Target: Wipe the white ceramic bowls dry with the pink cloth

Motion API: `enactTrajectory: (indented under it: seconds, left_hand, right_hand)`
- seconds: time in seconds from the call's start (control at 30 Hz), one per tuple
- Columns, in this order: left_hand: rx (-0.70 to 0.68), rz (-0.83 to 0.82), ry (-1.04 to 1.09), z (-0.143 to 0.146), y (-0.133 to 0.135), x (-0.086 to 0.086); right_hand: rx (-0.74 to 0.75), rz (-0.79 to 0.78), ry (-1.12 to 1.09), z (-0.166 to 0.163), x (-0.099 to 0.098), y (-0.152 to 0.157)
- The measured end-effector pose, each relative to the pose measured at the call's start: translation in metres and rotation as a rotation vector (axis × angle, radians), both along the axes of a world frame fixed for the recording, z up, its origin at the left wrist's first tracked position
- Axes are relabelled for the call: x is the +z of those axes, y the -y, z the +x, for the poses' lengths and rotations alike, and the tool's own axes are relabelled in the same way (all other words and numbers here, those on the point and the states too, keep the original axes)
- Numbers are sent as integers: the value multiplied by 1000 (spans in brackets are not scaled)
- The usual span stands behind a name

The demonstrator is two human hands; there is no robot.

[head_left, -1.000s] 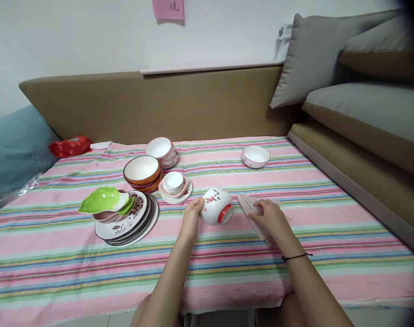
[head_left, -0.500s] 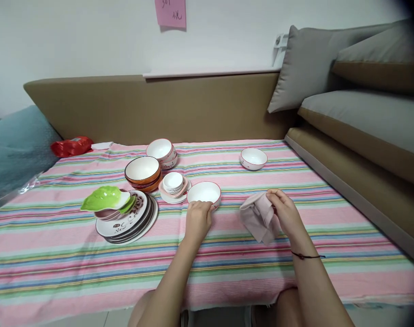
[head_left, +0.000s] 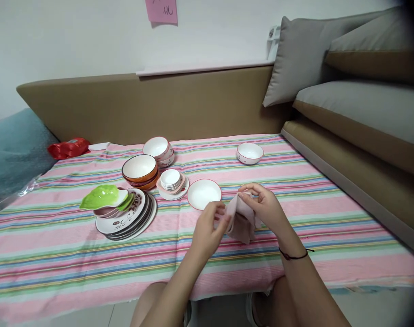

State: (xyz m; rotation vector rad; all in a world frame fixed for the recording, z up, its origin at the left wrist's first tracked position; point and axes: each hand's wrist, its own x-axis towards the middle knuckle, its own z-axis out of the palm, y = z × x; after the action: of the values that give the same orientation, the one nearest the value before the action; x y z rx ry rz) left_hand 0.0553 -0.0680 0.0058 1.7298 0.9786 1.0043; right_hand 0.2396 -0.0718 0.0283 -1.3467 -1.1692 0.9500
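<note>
A pale pink cloth [head_left: 241,222] hangs bunched from my right hand [head_left: 263,204], which pinches its upper edge between thumb and fingers. Close against the cloth's left side is my left hand [head_left: 209,227], its thumb and fingers apart and curved around that edge. Whether the left fingertips touch the fabric is hard to make out. Just beyond my left hand, a white bowl with a red rim [head_left: 204,194] rests on the striped tablecloth [head_left: 125,268], with no hand on it.
Left of the bowl stand small white dishes [head_left: 170,178], brown-orange bowls [head_left: 140,168], red-rimmed bowls [head_left: 156,147] and stacked plates [head_left: 120,222] under a green leaf-shaped dish [head_left: 105,197]. Another red-rimmed bowl [head_left: 249,152] sits farther back. Grey cushions [head_left: 360,109] line the right side.
My left hand has let go of the bowl's near rim and moved right to the cloth. My right hand has brought the cloth left, closer to the left hand.
</note>
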Motion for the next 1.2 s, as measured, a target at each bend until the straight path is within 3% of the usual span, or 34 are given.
enactTrajectory:
  seconds: [0.1,0.2,0.3,0.4,0.47,0.53,0.6,0.67,0.73,0.83,0.9,0.97,1.1,1.2]
  left_hand:
    - [-23,-217,74,10,9,-2]
    - [-1,-271,160,6,4,2]
    - [-212,-464,322,-11,-2,20]
    - [-263,-592,391,-25,-1,32]
    - [-216,-602,317,-30,2,28]
    - [-35,-491,93,-32,5,12]
    - [228,-339,-140,-33,9,-7]
    - [332,-264,-201,-32,17,-25]
    - [331,-199,-247,-27,30,-35]
    - [198,-119,-323,-8,53,-43]
    - [137,-13,-546,7,65,-45]
    - [145,11,-626,20,70,-47]
    - [219,-63,-533,21,58,-46]
    - [300,-165,-390,-4,39,-43]
  right_hand:
    - [-51,26,12,-4,5,5]
    - [-102,70,-29,0,15,13]
    - [-131,129,-125,11,30,26]
    - [-57,44,-223,22,34,36]
    - [12,-51,-210,27,23,35]
    - [-7,-114,-96,29,1,31]
    - [-182,-151,52,30,-24,29]
    - [-278,-161,128,33,-47,32]
    - [-315,-170,201,36,-64,42]
    - [-297,-217,308,36,-79,64]
    - [-260,-263,374,31,-85,76]
    - [-241,-295,427,25,-92,84]
    - [-242,-311,481,15,-102,89]
    - [-200,-297,476,15,-106,89]
